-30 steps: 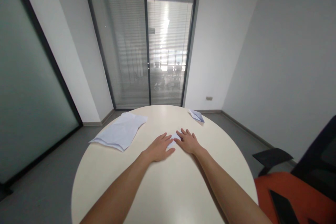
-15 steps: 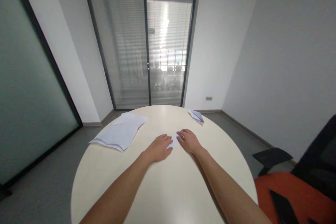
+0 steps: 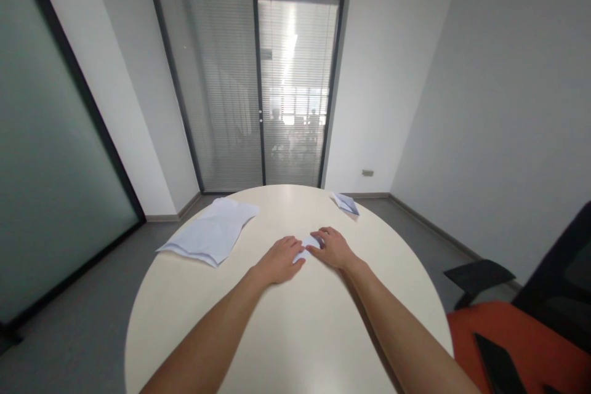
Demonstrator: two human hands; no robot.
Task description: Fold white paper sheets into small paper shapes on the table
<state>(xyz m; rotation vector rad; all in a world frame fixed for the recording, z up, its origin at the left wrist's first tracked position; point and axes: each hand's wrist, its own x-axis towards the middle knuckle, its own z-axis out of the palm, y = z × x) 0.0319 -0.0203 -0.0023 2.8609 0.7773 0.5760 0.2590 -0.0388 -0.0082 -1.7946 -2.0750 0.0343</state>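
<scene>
A small white piece of folded paper (image 3: 310, 241) lies on the round table between my hands. My left hand (image 3: 281, 260) rests on its left part, fingers stretched out and thumb spread toward me. From the right, my right hand (image 3: 333, 247) touches the same paper with slightly bent fingers; its thumb sits apart from them, near the paper's middle. Both hands partly cover the paper, so its full outline and folds are hidden.
Large white sheets (image 3: 215, 231) lie at the table's left edge. A folded paper piece (image 3: 346, 204) is near the far right rim of the cream table (image 3: 286, 332). An orange-seated chair (image 3: 521, 345) with black armrests stands at right. Blinds hang behind the glass door (image 3: 212, 98).
My right thumb has moved left, across the small paper, away from its place beside the right fingers. My left hand has barely shifted. The other papers stay put.
</scene>
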